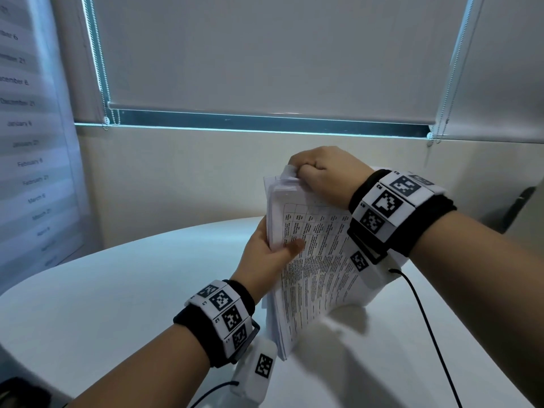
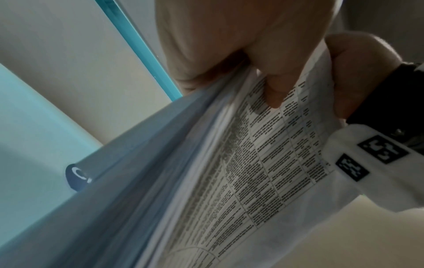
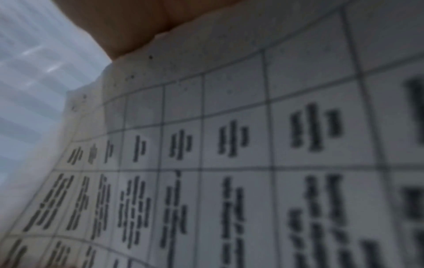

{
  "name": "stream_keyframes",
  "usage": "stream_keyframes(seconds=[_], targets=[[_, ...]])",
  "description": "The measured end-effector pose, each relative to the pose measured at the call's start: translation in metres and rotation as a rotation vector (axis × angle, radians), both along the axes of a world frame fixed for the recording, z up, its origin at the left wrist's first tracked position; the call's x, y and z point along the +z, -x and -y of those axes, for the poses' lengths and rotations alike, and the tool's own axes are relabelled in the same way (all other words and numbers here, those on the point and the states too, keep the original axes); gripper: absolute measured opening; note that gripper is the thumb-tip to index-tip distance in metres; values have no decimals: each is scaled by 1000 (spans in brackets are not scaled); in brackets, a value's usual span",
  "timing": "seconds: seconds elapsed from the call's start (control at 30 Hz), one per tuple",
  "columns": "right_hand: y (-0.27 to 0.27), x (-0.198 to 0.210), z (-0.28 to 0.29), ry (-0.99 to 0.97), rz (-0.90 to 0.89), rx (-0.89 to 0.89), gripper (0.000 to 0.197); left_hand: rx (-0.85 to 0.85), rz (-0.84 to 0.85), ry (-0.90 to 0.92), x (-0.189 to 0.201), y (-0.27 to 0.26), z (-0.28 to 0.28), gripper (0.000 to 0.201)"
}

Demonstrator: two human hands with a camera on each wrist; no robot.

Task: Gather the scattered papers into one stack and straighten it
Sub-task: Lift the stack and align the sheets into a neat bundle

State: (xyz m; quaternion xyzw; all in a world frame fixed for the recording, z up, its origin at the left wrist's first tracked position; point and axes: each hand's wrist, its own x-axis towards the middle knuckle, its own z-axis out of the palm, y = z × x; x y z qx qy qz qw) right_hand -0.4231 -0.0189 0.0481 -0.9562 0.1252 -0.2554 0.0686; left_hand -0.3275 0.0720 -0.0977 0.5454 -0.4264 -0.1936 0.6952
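Both hands are on the papers. The left hand grips the stack along its left long edge, thumb pressed on the printed top sheet and fingers curled behind. The right hand is closed tight over the top edge, pinching it from above. The stack stands on end, tilted, long axis running from the right hand down to its bottom edge, which meets the white table near the left wrist. Sheets at the top edge sit uneven, so I'd guess tapping the bottom edge down comes next. A drawn window blind hangs behind.
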Motion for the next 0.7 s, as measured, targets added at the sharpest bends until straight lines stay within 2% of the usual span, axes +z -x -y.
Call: stream_keyframes(seconds=[0.1,0.17,0.3,0.43,0.53,0.67,0.7], targets=[[5,-5,1,45,70,71,35,3,-3,13,1,-2,1,38],[11,-7,1,97,92,75,36,5,22,19,1,-4,2,41],[13,-7,-5,149,-112,1,52,2,32,15,0,-8,2,43],[9,3,-9,60,-202,-18,31,-27,35,27,0,-9,0,48],[10,4,-9,15,-225,-4,24,-54,65,28,-1,-12,-1,55],[16,4,-7,-47,-204,41,21,-109,30,54,1,-15,-1,81],[17,4,-7,-53,-209,51,21,-123,8,62,2,-15,-2,80]])
